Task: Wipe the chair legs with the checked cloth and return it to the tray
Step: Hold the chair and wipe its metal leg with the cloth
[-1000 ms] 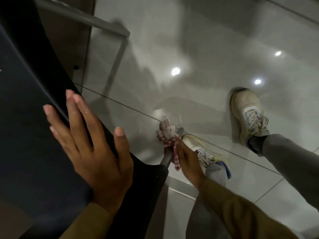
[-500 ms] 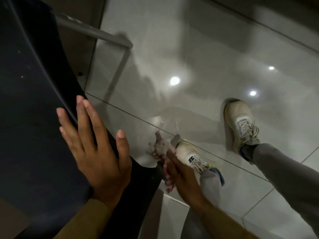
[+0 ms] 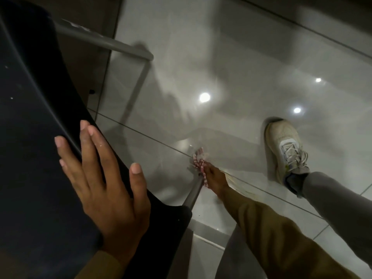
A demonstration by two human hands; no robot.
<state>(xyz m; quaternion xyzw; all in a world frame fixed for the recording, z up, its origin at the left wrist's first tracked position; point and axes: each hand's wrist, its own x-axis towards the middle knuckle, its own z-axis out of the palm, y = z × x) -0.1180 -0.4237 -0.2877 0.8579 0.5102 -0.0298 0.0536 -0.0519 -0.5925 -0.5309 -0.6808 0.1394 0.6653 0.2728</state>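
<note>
A dark chair seat (image 3: 36, 137) fills the left side, seen from above. My left hand (image 3: 104, 182) lies flat on its edge, fingers spread. Below the seat's corner a grey metal chair leg (image 3: 194, 193) runs down toward the floor. My right hand (image 3: 216, 180) reaches far down and grips the red-and-white checked cloth (image 3: 198, 162) bunched around the bottom of that leg, close to the floor. A second grey leg (image 3: 112, 42) slants out at the upper left. The tray is out of sight.
The floor is glossy grey tile (image 3: 231, 67) with grout lines and ceiling-light reflections. My shoe (image 3: 285, 148) and grey trouser leg stand at the right, a hand's width from the cloth. A wall or cabinet panel (image 3: 88, 63) rises behind the chair.
The right hand has slid the cloth farther down the leg toward the floor. The near shoe beside the leg is now hidden under my arm. My left hand stays on the seat.
</note>
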